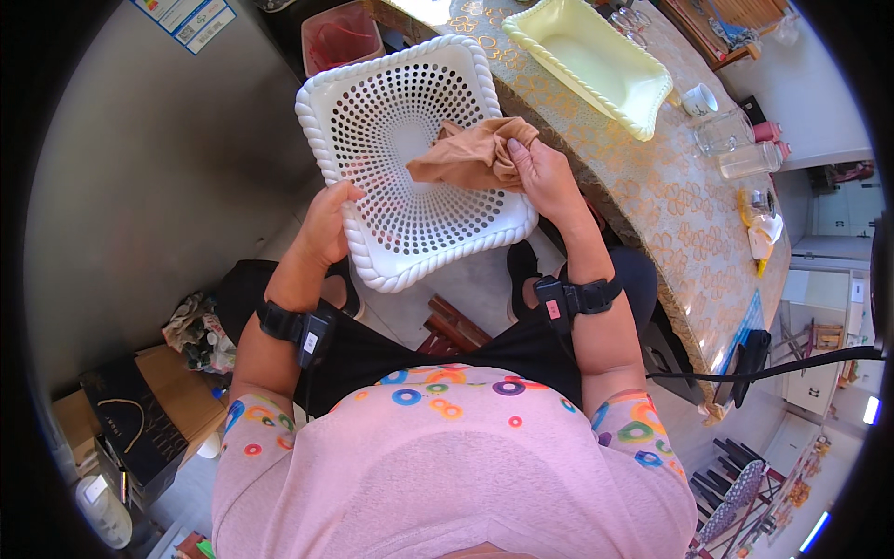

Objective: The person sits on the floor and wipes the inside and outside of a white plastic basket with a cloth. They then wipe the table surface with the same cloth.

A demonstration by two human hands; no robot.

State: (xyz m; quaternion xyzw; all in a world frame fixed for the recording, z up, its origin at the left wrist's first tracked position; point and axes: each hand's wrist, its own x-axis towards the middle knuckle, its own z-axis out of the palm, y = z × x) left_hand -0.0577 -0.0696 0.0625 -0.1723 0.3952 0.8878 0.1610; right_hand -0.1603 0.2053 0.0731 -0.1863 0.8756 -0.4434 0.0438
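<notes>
A white perforated plastic basket [412, 230] with a rope-patterned rim is held tilted in front of me, above the floor. My left hand [330, 220] grips its left rim, the thumb resting over the edge on the inside. In my right hand [548, 171] a crumpled tan cloth [468, 157] is bunched up. The loose end of the cloth hangs over the inside of the basket. It covers part of the basket's right side, and I cannot tell whether it touches the holes.
To the right runs a table with a flower-patterned cloth [670, 209]. On it stand a pale yellow basin [594, 63], a white cup [700, 100] and glass jars [751, 161]. A metal-grey appliance panel [154, 154] rises on the left. Cardboard boxes [167, 377] lie at lower left.
</notes>
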